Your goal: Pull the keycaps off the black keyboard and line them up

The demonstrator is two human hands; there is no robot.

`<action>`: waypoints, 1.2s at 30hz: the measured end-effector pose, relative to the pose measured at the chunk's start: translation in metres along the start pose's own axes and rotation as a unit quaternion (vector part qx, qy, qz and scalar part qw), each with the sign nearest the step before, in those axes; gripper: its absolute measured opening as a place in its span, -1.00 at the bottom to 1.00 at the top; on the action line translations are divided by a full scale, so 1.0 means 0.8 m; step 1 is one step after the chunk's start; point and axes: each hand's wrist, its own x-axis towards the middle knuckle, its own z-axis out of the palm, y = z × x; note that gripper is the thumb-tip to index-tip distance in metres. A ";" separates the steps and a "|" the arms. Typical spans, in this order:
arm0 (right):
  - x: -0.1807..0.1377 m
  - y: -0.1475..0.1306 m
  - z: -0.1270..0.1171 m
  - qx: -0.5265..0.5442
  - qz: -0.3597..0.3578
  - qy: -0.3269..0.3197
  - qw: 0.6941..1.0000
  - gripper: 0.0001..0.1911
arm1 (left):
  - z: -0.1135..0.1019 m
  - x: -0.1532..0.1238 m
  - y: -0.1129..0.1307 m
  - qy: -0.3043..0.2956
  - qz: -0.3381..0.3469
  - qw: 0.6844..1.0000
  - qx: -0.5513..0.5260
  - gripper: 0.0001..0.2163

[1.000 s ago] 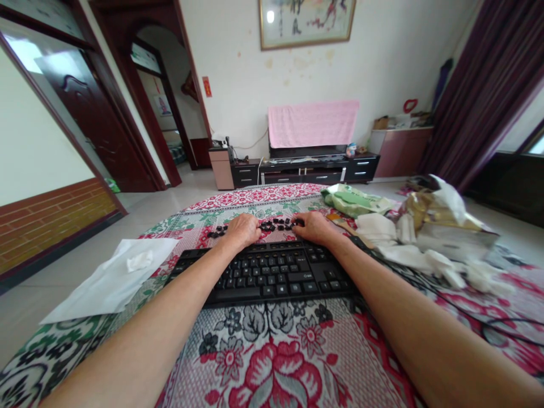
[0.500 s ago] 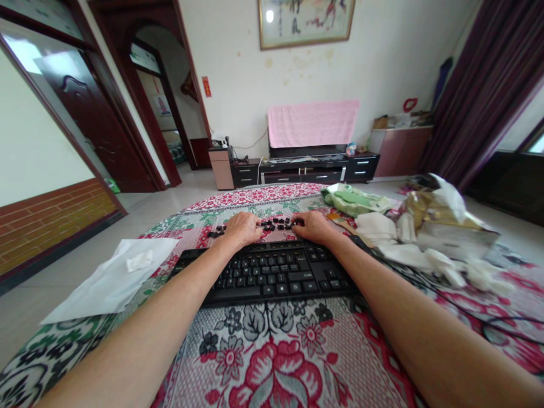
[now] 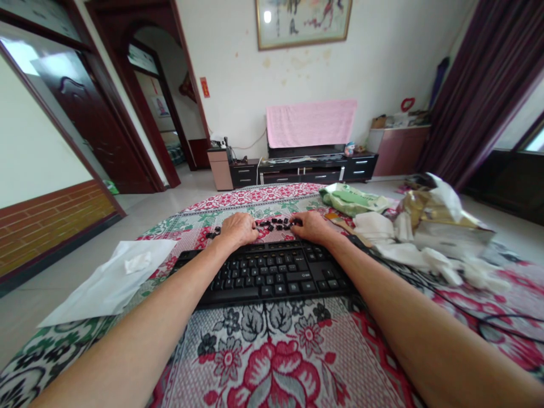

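A black keyboard (image 3: pixel 263 272) lies on the flowered tablecloth in front of me, with key sockets along its top rows bare. Just past its far edge is a scattered row of loose black keycaps (image 3: pixel 278 224). My left hand (image 3: pixel 238 228) is at the left part of that row, fingers curled inward; its fingertips are mostly hidden and whatever they hold cannot be made out. Over the right end of the row, my right hand (image 3: pixel 313 228) has thumb and forefinger closed around a dark keycap. Both forearms pass above the keyboard.
A white sheet (image 3: pixel 106 283) with a crumpled tissue (image 3: pixel 137 262) lies at left. On the right are a green packet (image 3: pixel 352 199), white gloves or cloths (image 3: pixel 374 228), a gold-and-white bag (image 3: pixel 446 221) and a black cable (image 3: pixel 450 306). A TV cabinet (image 3: pixel 314 173) stands beyond the table.
The whole view has shifted slightly. Both hands stay beside the loose keycaps, with only small finger movement; the keyboard stays put on the cloth.
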 end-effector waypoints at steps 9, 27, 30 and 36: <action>-0.001 -0.004 -0.004 -0.006 0.007 -0.006 1.000 -0.72 | -0.001 0.001 0.011 0.026 0.015 0.999 -0.021 -0.71; -0.004 -0.007 -0.007 -0.003 0.010 -0.011 1.000 -0.74 | -0.004 0.007 0.029 -0.018 0.002 1.000 -0.010 -0.76; -0.004 -0.005 -0.006 0.001 0.007 -0.007 1.000 -0.75 | -0.010 0.001 0.027 -0.018 0.005 1.000 0.000 -0.76; -0.003 -0.007 -0.007 -0.005 0.015 -0.017 1.000 -0.73 | -0.017 -0.002 0.039 0.003 0.015 1.000 0.000 -0.73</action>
